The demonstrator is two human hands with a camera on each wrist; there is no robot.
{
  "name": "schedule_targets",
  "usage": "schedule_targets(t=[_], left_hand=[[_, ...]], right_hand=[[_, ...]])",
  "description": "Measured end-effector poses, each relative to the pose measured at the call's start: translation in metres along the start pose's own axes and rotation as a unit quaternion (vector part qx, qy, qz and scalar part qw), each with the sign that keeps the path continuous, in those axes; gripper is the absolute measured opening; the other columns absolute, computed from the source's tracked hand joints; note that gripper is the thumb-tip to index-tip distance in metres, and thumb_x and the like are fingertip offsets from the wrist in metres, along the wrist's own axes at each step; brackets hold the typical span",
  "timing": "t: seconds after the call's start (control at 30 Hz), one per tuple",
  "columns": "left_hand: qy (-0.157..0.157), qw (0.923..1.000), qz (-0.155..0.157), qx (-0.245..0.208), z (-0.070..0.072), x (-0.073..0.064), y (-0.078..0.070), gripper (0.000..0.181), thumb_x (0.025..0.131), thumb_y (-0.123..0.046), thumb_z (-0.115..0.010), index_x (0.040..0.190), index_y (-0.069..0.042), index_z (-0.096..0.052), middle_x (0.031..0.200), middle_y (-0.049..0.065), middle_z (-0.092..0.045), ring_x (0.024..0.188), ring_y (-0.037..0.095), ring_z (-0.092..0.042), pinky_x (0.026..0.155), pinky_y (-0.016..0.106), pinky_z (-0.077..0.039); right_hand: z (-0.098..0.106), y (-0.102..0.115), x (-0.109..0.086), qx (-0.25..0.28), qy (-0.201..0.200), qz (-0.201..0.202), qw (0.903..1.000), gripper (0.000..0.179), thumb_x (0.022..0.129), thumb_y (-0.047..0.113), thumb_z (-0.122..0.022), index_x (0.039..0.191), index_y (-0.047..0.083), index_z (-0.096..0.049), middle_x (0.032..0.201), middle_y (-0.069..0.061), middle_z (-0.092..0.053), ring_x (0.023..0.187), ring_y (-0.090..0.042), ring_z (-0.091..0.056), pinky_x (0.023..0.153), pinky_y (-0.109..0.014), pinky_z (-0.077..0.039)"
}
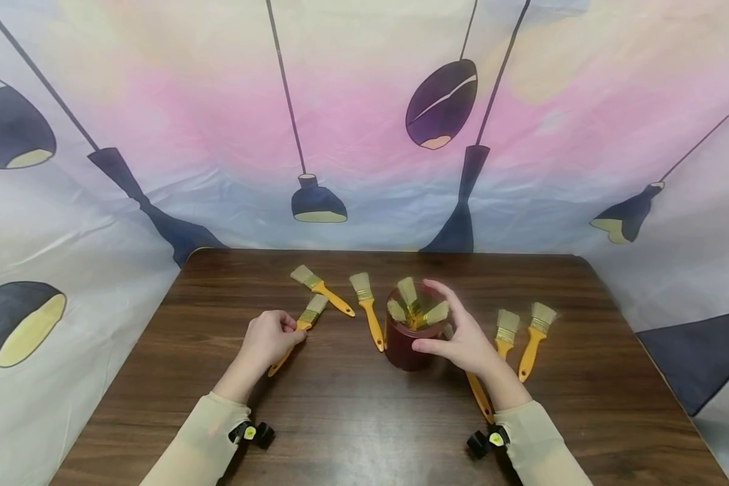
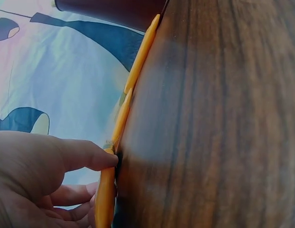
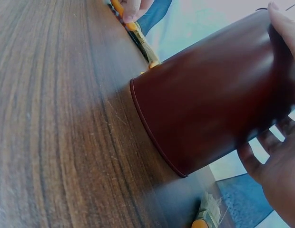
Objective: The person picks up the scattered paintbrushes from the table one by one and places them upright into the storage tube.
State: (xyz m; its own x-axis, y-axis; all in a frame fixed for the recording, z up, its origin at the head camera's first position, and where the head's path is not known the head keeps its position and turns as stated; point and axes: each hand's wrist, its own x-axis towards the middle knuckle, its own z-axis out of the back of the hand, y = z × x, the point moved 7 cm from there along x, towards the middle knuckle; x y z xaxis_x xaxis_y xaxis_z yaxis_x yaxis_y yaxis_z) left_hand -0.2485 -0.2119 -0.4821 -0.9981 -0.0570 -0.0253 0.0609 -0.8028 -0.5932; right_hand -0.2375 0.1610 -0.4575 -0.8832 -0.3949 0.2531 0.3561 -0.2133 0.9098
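My left hand (image 1: 271, 339) pinches a paintbrush (image 1: 314, 310) between thumb and fingers, near where its yellow handle meets the metal band. The brush lies low along the table, bristles pointing away from me. In the left wrist view, the thumb presses on the yellow handle (image 2: 105, 190). My right hand (image 1: 464, 337) grips a dark red cylindrical pot (image 1: 403, 347), thumb on the near side and fingers around the far right side. Three paintbrushes (image 1: 408, 295) stand in the pot with bristles up. The right wrist view shows the pot's smooth side (image 3: 209, 95) and its base at the wooden table.
Loose paintbrushes lie on the brown table (image 1: 352, 418): one (image 1: 334, 298) beyond my left hand, another (image 1: 372, 320) just left of the pot. To the right are two more (image 1: 531, 351), and a handle (image 1: 480, 398) shows under my right wrist. A printed cloth (image 1: 364, 121) hangs behind.
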Motion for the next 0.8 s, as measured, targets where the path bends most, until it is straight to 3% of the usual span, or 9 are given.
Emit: schedule_targets(t=[0.33,0.5,0.63,0.8], left_hand=[[0.015,0.9988,-0.012,-0.044,0.0,0.003,-0.005,0.019,0.096,-0.023,-0.083,0.098,-0.005,-0.077,0.088,0.003,-0.074,0.078,0.018,-0.066,0.071,0.035,-0.054],[0.009,0.994,-0.026,-0.106,0.005,0.003,-0.014,0.02,0.098,-0.021,-0.082,0.103,-0.003,-0.077,0.093,0.005,-0.077,0.081,0.017,-0.069,0.071,0.032,-0.056],[0.001,0.9818,-0.042,-0.185,0.009,0.004,-0.026,0.022,0.1,-0.018,-0.081,0.111,0.0,-0.077,0.098,0.009,-0.077,0.084,0.018,-0.07,0.069,0.029,-0.058],[-0.017,0.9519,-0.072,-0.297,0.016,0.004,-0.051,0.024,0.101,-0.013,-0.08,0.116,0.004,-0.075,0.105,0.013,-0.076,0.089,0.017,-0.071,0.076,0.026,-0.059]], right_hand=[[0.001,0.0,0.0,-0.005,-0.001,0.0,1.0,0.103,0.087,0.027,-0.096,0.168,0.041,-0.033,0.171,-0.002,-0.04,0.15,-0.032,-0.048,0.118,-0.069,-0.036],[0.0,0.001,0.002,-0.006,-0.001,0.005,1.0,0.104,0.087,0.026,-0.096,0.17,0.031,-0.033,0.171,-0.005,-0.04,0.15,-0.036,-0.047,0.118,-0.07,-0.036],[0.001,0.002,0.002,-0.009,-0.002,0.006,0.9999,0.105,0.087,0.025,-0.096,0.171,0.025,-0.032,0.171,-0.001,-0.04,0.153,-0.036,-0.044,0.118,-0.07,-0.035],[0.0,0.002,0.001,-0.009,-0.004,0.002,0.9999,0.104,0.087,0.026,-0.096,0.17,0.033,-0.033,0.171,0.002,-0.04,0.152,-0.032,-0.045,0.119,-0.07,-0.035]])
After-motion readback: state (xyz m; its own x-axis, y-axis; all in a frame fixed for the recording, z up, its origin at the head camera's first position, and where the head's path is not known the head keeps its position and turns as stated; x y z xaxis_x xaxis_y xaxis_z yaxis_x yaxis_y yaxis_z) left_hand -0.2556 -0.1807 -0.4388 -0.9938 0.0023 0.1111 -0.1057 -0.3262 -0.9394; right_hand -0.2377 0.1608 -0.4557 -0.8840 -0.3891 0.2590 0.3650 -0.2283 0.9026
